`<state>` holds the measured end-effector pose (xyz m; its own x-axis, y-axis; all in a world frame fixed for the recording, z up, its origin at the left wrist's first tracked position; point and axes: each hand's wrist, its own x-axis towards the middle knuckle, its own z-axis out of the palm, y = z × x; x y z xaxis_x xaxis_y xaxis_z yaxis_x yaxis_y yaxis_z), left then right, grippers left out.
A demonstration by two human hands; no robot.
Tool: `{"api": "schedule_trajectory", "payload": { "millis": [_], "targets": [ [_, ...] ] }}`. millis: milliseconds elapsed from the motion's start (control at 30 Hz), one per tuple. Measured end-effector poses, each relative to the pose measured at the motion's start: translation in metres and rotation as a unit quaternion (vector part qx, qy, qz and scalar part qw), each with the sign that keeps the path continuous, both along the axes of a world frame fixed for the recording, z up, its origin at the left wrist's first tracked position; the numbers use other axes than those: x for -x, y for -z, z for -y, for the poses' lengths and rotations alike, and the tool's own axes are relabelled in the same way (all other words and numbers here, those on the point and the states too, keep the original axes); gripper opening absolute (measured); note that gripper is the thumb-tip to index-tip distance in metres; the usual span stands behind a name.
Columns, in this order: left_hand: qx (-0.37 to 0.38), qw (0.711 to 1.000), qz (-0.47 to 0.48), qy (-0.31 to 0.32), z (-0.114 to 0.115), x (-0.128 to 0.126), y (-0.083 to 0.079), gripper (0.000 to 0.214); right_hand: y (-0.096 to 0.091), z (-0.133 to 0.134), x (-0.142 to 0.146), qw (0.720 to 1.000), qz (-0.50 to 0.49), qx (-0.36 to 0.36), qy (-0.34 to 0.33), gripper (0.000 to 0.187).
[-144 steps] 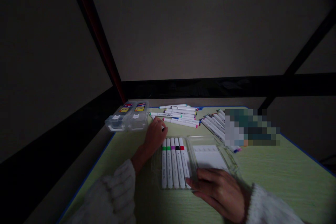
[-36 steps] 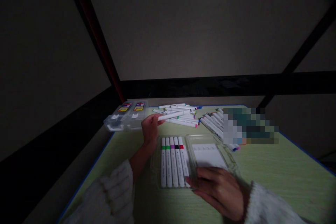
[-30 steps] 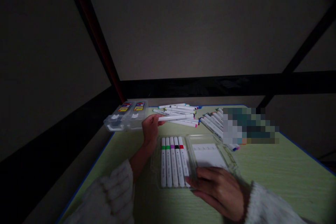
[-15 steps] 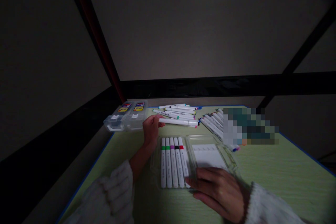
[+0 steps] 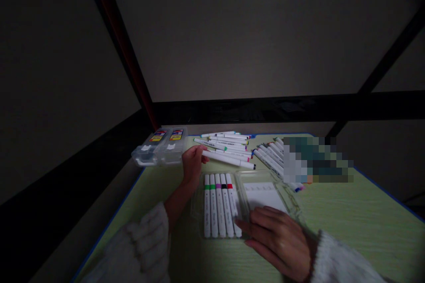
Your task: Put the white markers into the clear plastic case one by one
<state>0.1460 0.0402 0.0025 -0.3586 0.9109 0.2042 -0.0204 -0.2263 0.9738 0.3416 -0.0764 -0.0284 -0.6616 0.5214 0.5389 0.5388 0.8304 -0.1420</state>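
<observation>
My left hand (image 5: 192, 160) is closed on one end of a white marker (image 5: 229, 159). The marker's dark-tipped end points right and slightly down, above the table. In front of me lies an open clear plastic case (image 5: 244, 201). Its left half holds a row of several white markers (image 5: 218, 212) with green, purple, black and red bands. My right hand (image 5: 277, 241) rests low over the right half, fingers stretched toward the left. A fingertip is at the lower part of the red-banded marker (image 5: 234, 208). A white insert (image 5: 262, 194) shows in the right half, partly covered by this hand.
Loose markers (image 5: 219, 140) lie piled behind the case. More markers (image 5: 270, 159) lie at the right beside a pixelated patch. Clear cases (image 5: 157, 148) with colourful labels stand at the table's back left. The green table (image 5: 358, 230) has a blue edge.
The marker in my left hand has tilted, its far end swinging down and a little toward the right. My right hand has barely moved at the red-banded marker.
</observation>
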Motion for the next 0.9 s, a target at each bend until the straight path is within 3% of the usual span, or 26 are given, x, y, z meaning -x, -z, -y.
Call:
{"api": "schedule_trajectory", "payload": {
  "millis": [233, 567, 900],
  "targets": [
    [0.013, 1.000, -0.017, 0.012, 0.001, 0.000, 0.001, 0.023, -0.008, 0.000, 0.000, 0.999, -0.035, -0.004, 0.001, 0.039],
    [0.035, 0.995, -0.029, 0.085, 0.004, -0.003, 0.001, 0.026, -0.012, -0.002, 0.000, 0.993, -0.102, -0.021, 0.050, 0.032],
    [0.053, 0.988, -0.049, 0.135, 0.006, -0.005, 0.002, 0.027, -0.012, -0.003, -0.001, 0.994, -0.088, -0.014, 0.060, 0.037]
  ]
}}
